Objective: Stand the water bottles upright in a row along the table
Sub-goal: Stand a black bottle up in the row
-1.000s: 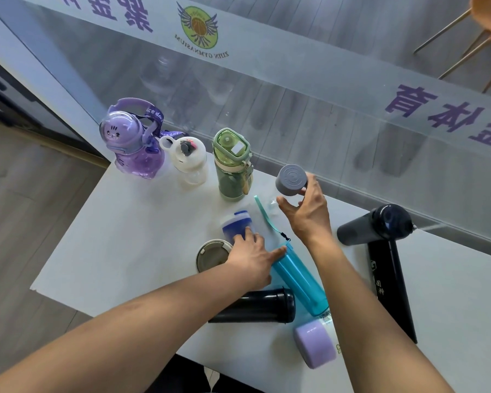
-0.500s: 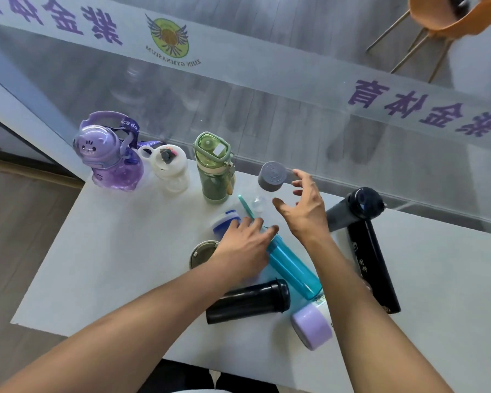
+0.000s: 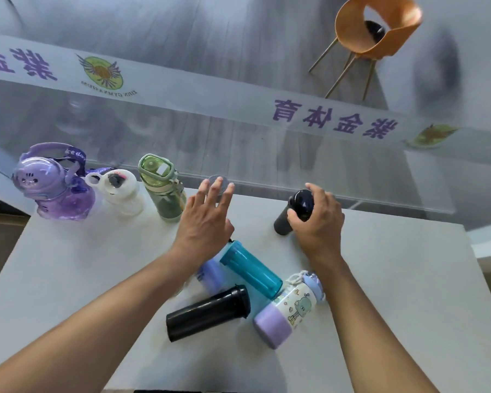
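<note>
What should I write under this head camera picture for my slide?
Right hand grips a dark bottle; left hand hovers open.

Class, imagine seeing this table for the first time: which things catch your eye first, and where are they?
The two bare arms reaching in from below: the right hand wraps a dark bottle near the far edge, the left hand is spread open mid-table. Next, the purple cat-faced bottle standing far left, and the teal bottle lying among others near the front.

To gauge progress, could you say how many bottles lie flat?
3, between the forearms: teal bottle, black tumbler, cartoon bottle. A blurred lilac one beside the left forearm is unclear.
</note>
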### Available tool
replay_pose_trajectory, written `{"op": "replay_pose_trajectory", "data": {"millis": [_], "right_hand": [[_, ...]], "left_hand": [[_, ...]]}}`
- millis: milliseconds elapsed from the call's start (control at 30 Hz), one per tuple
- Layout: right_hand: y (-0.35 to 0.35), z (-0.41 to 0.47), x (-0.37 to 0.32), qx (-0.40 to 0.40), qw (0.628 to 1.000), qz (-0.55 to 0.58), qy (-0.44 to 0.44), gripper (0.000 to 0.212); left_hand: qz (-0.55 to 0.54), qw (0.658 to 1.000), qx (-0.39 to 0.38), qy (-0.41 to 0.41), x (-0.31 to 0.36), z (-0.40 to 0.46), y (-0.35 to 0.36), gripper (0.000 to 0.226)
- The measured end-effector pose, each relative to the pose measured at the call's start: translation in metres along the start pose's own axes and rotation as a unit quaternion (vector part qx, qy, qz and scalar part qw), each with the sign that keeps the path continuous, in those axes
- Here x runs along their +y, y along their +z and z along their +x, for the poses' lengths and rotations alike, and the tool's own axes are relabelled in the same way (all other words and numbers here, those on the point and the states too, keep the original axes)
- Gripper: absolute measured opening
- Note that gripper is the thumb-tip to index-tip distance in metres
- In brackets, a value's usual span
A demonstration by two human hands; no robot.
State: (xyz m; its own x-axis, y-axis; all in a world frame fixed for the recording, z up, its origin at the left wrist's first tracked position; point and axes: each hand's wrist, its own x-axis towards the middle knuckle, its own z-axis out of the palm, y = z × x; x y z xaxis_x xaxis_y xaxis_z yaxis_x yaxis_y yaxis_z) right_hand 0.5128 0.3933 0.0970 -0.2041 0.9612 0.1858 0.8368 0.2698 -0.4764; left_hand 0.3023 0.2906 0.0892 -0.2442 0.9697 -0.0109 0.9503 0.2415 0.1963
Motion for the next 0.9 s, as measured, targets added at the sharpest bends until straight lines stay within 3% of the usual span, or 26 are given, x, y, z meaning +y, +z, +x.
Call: {"op": "replay_pose_trajectory", "data": {"millis": [133,200,500,900], "right_hand": [[-0.001,0.028,0.028,-0.113,0.992,-0.048,0.041,0.097],[0.004,0.037,0.037,-0.16,0.986,-0.033,0.035,0.101],[0.013,0.049,0.05,-0.222,0.975,0.006,0.027,0.072],[0.045,0.043,-0.009,-0.265,0.963,0.028,-0.041,0.075]], "left_hand": [[0.017,0.999,-0.029,-0.043,0.005,0.006,0.011,0.081],[0.025,0.997,-0.029,-0.062,0.006,0.007,0.014,0.082],[0.014,0.994,-0.034,-0.103,0.023,-0.001,0.018,0.082],[0.008,0.995,-0.042,-0.091,0.012,0.005,0.012,0.081]]}}
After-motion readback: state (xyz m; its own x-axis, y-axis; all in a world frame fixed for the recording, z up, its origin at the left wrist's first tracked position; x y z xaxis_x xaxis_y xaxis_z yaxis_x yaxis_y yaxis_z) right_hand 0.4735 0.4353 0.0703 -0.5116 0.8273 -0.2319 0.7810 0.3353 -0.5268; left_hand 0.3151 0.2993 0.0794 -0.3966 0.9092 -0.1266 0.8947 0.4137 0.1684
